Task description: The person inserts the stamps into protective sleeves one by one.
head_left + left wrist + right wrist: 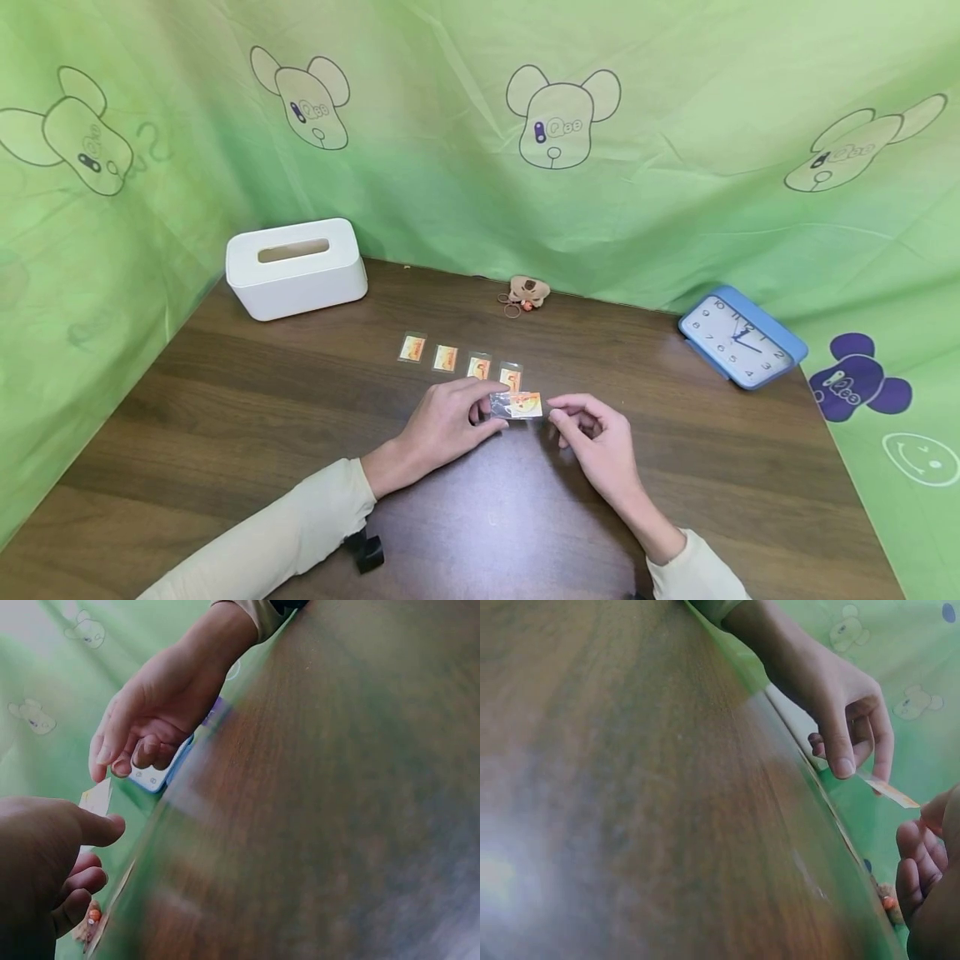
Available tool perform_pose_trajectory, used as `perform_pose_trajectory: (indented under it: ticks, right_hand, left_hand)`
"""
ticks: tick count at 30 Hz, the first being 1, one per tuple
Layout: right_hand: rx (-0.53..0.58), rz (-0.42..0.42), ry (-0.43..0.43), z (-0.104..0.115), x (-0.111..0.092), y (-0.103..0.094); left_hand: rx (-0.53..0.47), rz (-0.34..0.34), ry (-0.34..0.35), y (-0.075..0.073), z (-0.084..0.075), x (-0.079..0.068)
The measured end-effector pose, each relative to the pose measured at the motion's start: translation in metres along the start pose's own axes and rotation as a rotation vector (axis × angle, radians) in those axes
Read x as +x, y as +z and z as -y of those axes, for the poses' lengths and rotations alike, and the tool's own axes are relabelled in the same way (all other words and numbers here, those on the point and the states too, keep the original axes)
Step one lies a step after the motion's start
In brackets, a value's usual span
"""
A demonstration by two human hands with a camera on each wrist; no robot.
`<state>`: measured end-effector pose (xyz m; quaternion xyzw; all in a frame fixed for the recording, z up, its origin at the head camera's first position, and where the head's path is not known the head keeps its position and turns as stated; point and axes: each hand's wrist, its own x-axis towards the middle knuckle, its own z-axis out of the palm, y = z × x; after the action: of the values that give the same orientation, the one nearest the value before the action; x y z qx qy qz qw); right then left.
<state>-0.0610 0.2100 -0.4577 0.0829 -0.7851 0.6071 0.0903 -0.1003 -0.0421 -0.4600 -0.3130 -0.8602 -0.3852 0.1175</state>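
Note:
Held up over the table is a small orange-and-white picture card [527, 405] in a clear plastic sleeve, part of which lies flat beyond the picture. My left hand [450, 421] grips its left end between thumb and fingers; the other fingers curl beneath. At the card's right end is my right hand [596, 433], thumb and index fingertips close together and bent. A narrow gap shows between them and the card in the head view. In the right wrist view the card [889, 793] is seen nearly edge-on, its tip close to the right fingers.
Several similar sleeved cards [445, 358] lie in a slanting row just beyond the left hand. Farther back sit a white tissue box [300, 283], a plush keychain [529, 292] and a blue clock [742, 337]. A green printed curtain [450, 208] borders the wooden table [225, 417].

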Motion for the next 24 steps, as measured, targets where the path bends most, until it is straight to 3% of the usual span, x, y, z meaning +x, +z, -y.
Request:
perform_pose_trajectory:
  ticks: [12, 24]
  right_hand:
    - [0.002, 0.024, -0.059, -0.0016, -0.0013, -0.0009]
    - [-0.002, 0.064, -0.058, -0.0014, -0.0026, 0.0004]
  left_hand:
    - [-0.003, -0.005, -0.004, 0.0007, -0.0006, 0.0002]
    - [-0.009, -0.003, 0.001, 0.0001, -0.0019, 0.0006]
